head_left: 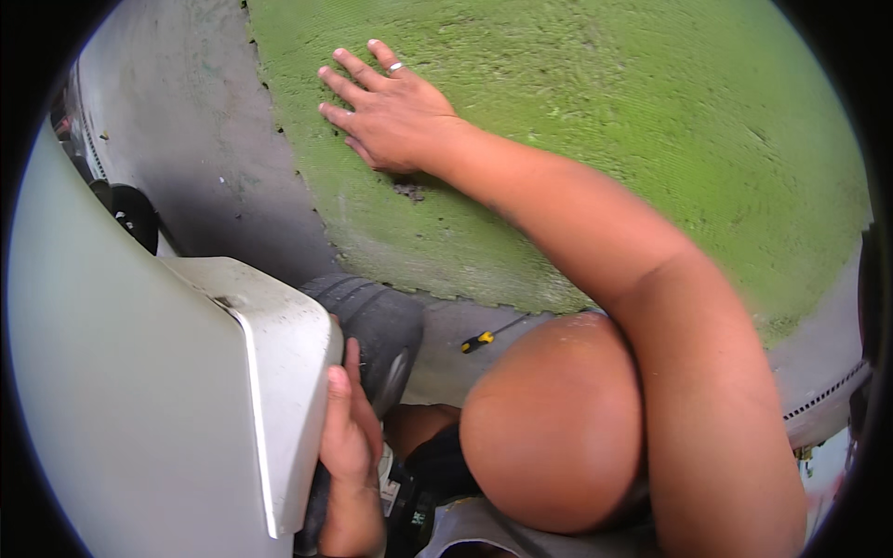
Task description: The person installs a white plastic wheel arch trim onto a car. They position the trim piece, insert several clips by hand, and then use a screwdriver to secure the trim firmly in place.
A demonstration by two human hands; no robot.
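Observation:
My right arm reaches across to the left, and my right hand lies palm down on a green textured mat. Its fingers are spread, with a ring on one of them, and nothing is in it. At the lower left, my left hand rests against the edge of a white vehicle body panel. The fingers that show there are stretched upward along the edge; part of the hand is hidden. Just beyond it stands a dark tyre. A yellow and black screwdriver lies on the floor between tyre and knee.
My bent knee rises at lower middle, beside my right arm. The grey floor borders the mat's notched left edge. Another dark wheel shows farther along the vehicle's pale side. A dark slotted strip runs at the right.

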